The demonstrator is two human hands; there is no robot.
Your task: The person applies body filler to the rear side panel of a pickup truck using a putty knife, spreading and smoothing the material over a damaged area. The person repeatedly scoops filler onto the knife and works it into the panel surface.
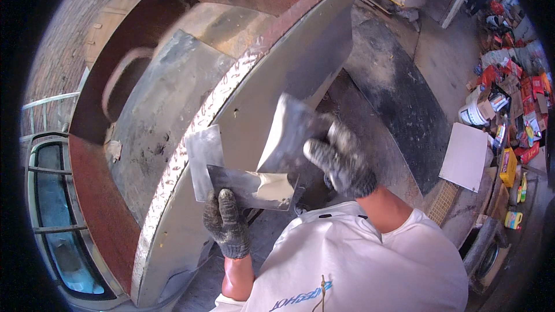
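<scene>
My left hand [227,222], in a dark grey knit glove, grips a dark flat metal spreader plate [236,180] from below. A dab of cream-coloured paste [274,189] covers its right end. A lighter grey flat metal piece [203,156] shows upright at its left end; whether I grip that too I cannot tell. My right hand [345,159], gloved alike and blurred by motion, is closed on a flat putty spreader [289,130] with cream paste along its left side. Both hands are beside the grey-beige side panel [254,112] of a truck bed, whose patches differ in shade.
The truck bed's top edge [199,118] is scuffed, its inner walls reddish brown. A cab window [72,260] is at lower left. On the right lie a dark sheet [402,95], a white board [464,156], a white bucket [474,114] and a heap of boxes [523,95].
</scene>
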